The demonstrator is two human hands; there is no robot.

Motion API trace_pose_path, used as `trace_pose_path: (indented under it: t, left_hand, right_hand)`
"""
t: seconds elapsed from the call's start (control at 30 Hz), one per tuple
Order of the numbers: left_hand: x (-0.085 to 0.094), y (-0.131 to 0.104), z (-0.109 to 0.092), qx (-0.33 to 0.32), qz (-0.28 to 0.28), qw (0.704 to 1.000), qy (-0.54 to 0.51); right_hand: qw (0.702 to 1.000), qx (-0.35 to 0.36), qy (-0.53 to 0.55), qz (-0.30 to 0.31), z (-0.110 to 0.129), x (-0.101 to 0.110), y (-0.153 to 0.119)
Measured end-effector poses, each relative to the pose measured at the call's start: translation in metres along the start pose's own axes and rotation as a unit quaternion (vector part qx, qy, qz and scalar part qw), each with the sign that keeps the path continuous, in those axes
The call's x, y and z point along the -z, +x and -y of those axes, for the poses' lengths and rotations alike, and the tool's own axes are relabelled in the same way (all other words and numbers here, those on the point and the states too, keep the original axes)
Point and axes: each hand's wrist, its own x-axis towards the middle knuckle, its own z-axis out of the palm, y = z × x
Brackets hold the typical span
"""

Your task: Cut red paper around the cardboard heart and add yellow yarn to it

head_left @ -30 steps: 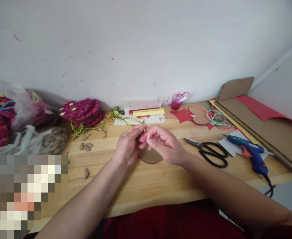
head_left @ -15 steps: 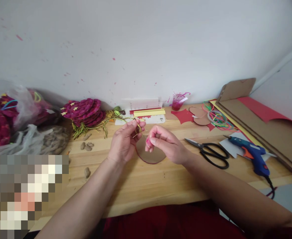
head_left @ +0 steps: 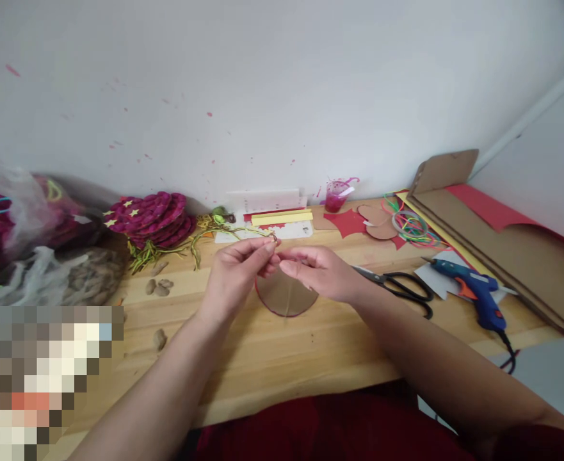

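My left hand pinches green-yellow yarn, whose strands trail left over the table towards a small bundle. Close beside it on the right, my right hand has its fingers closed, the tips meeting those of the left; what they hold is too small to make out. Below both hands lies a round brown cardboard disc with a dark red edge, partly covered by the fingers. A thin pale strand runs down over the disc.
Black scissors and a blue glue gun lie right, near stacked cardboard. A red cup stands at the wall. Left are magenta braided discs, peanuts and plastic bags.
My hands have come together, the right moving left until the fingertips meet. The view has shifted slightly, so the table's contents appear further left.
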Motion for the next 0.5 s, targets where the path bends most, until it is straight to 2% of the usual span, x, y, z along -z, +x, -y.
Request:
trace_pose_path:
  t: [0.07,0.17,0.37,0.5]
  left_hand:
    - [-0.0029,-0.003,0.0031,-0.02,0.014,0.999,0.047]
    - [-0.0045,-0.0048,0.0043,-0.019,0.028,0.997,0.062]
    - [-0.004,-0.004,0.0066,0.055,0.059,0.997,0.01]
    - [-0.0044,-0.0036,0.0096,0.09,0.067,0.994,-0.01]
  right_hand:
    - [1.0,0.015,0.01,-0.014,-0.0038,-0.0032,0.0026]
    - [0.999,0.012,0.026,-0.036,-0.0044,-0.0078,0.0021]
    - [0.984,-0.013,0.082,-0.157,-0.0085,-0.0073,0.0038]
    - [0.977,0.011,0.101,-0.189,-0.0098,-0.0047,0.0072]
